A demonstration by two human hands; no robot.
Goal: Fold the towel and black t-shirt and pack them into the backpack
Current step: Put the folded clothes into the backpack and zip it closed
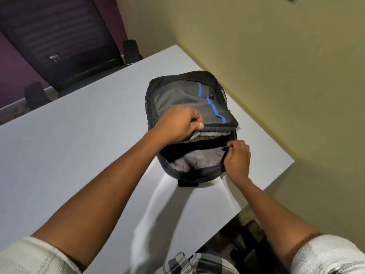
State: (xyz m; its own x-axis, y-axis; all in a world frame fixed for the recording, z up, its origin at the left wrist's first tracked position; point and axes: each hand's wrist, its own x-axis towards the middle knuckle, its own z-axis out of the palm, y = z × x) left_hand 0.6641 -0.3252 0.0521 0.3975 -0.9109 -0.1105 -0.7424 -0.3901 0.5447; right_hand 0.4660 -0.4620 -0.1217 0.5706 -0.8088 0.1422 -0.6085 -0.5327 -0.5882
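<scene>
Gripping backpack [183, 95] front flap: left hand [177, 123] | pinching opening edge: right hand [237, 159] | on table [69, 145]

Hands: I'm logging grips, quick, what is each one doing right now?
Left hand: closed, gripping the front flap of the backpack.
Right hand: closed, pinching the rear edge of the backpack's opening.

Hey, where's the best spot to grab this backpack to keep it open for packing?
Probably the two rims of the backpack mouth, taken from the near side. The left hand grips the upper flap edge; the right hand pinches the lower rim. The bag lies flat on the table, so pulling them apart widens the gap.
</scene>
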